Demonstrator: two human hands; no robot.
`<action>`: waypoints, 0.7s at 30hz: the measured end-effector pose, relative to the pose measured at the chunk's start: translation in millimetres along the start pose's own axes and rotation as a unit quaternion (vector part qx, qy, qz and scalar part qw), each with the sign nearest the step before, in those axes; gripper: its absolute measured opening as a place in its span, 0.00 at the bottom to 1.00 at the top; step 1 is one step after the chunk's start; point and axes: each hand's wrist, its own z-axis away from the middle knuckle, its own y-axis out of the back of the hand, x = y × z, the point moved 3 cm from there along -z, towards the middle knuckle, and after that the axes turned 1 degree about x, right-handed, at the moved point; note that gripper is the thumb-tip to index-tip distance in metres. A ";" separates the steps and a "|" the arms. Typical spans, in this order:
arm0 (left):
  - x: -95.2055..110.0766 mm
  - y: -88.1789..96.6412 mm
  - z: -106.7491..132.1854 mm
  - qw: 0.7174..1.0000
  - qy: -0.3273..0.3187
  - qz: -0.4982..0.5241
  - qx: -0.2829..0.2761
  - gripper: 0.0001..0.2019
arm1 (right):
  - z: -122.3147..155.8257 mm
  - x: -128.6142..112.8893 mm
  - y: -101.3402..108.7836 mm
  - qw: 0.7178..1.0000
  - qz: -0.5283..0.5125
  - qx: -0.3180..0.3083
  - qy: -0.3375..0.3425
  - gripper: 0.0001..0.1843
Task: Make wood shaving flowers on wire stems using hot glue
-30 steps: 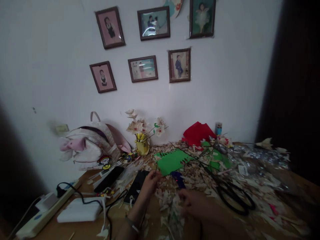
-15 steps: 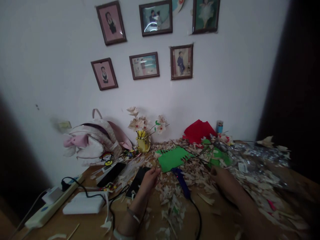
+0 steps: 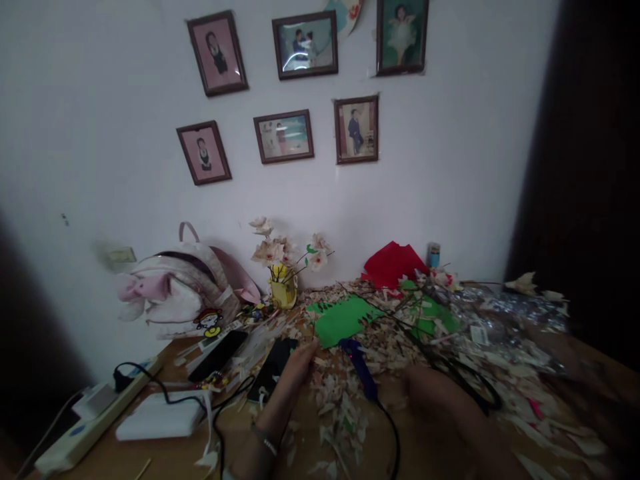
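The green sheet (image 3: 345, 325) lies on the table (image 3: 170, 460), bordered by pale scraps (image 3: 335, 395). The left hand (image 3: 299, 363) is just beside the sheet's near left corner, fingers drawn together; whether they grip anything cannot be told. The right hand (image 3: 425, 387), blurred, is nearer than the sheet and to its right, its hold also unclear. The hands are well apart. Between them a blue glue gun (image 3: 361, 372) lies just in front of the sheet, its cord (image 3: 392, 421) running away from it. A yellow pot (image 3: 283, 292) of flowers (image 3: 270, 252) stands behind the sheet, to its left.
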 end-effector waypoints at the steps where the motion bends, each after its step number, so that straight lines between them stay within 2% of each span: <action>1: 0.9 -1.2 1.3 1.000 0.002 0.004 -0.006 0.22 | -1.5 -2.4 0.7 1.000 -0.011 -0.008 0.012 0.11; 4: 1.9 -5.0 2.2 0.999 0.004 0.026 -0.024 0.20 | -4.5 -14.3 1.5 0.996 -0.056 -0.038 0.060 0.11; 6: 0.4 -7.4 0.8 0.999 0.008 0.039 -0.034 0.24 | -4.4 -25.2 2.1 0.990 -0.090 -0.049 0.095 0.13; 8: -2.1 -10.5 -0.2 0.998 0.018 0.041 -0.046 0.27 | -2.7 -36.6 3.7 0.984 -0.122 -0.048 0.123 0.12; 10: -4.1 -14.8 0.9 0.997 0.028 0.032 -0.061 0.25 | -0.4 -47.2 6.0 0.979 -0.147 -0.039 0.139 0.10; 15: -1.2 -32.2 16.1 0.995 0.018 0.025 -0.100 0.24 | 3.5 -67.9 4.6 0.969 -0.207 -0.020 0.136 0.07; 18: 4.0 -43.3 28.4 0.992 -0.020 0.012 -0.126 0.25 | 4.0 -77.5 -4.6 0.962 -0.243 -0.016 0.126 0.07; 21: 8.8 -49.0 36.7 0.986 -0.057 -0.039 -0.154 0.19 | 3.5 -85.1 -14.0 0.949 -0.290 -0.008 0.120 0.10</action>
